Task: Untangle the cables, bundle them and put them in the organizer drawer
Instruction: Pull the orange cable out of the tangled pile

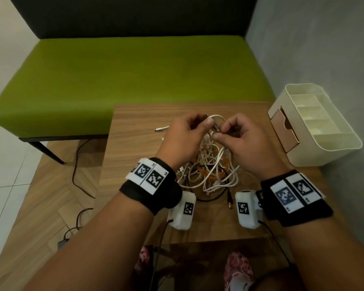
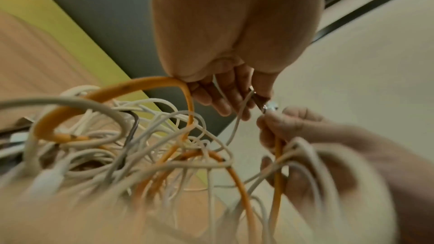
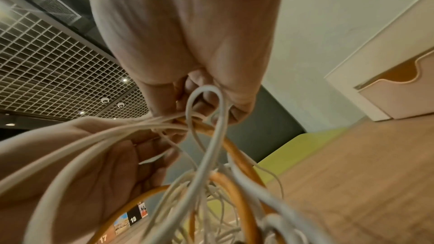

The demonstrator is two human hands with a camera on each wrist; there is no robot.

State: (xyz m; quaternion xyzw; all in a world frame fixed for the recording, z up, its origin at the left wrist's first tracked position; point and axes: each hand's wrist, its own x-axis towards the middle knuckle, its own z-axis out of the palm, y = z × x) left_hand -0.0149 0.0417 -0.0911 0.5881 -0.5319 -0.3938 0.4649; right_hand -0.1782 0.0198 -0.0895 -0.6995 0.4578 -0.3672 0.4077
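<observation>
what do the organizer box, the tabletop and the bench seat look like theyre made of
Organizer: looks like cream moulded plastic, smooth and matte, with rounded corners and thin divider walls.
Tabletop: wood or a wood-look laminate; brown streaky grain, low sheen. Which one, I cannot tell.
Bench seat: green upholstery, probably vinyl or faux leather, judging by its smooth, faintly glossy surface and padded edges.

Looks like an office/commercial lounge, not a home. Long green upholstered bench seat w/ dark grey backrest on thin black legs, small wood-grain laminate table beside grey wall. Floor: herringbone wood planks meeting pale tiles. Right wrist view shows white open-grid ceiling w/ recessed spotlights, air vent, smoke detectors; numbered picture panels low in frame.
</observation>
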